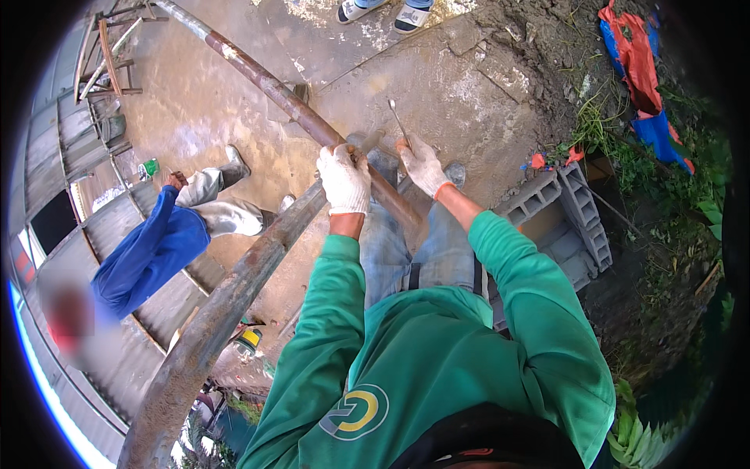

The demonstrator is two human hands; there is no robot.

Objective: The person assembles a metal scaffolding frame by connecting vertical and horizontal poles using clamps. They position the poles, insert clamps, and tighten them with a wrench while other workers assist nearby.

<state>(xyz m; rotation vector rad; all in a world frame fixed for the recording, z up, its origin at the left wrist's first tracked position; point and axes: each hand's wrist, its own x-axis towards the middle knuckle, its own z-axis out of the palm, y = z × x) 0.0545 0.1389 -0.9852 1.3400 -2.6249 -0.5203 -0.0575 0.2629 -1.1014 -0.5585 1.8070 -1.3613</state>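
Both my hands wear white knit gloves. My left hand (pixel 344 181) is closed over a long rusty brown pipe (pixel 273 92), which slants from the far left down to in front of my legs. Just by that hand, a second, thicker grey-brown pole (pixel 226 301) meets the pipe from the lower left; the glove hides the joint. A short grey stub (pixel 370 141) sticks out beyond the crossing. In my right hand (pixel 424 167), to the right of the pipe, is a slim metal tool with a rounded end (pixel 397 117), pointing up and away.
At left, a person in a blue top (pixel 160 242) is near grey wall panels (pixel 58 144). Another person's sandalled feet (pixel 383 14) show at the far edge. Hollow concrete blocks (pixel 582 223) stand on my right, with red-blue sheeting (pixel 637 70) and plants beyond. A wooden frame (pixel 105 59) is far left.
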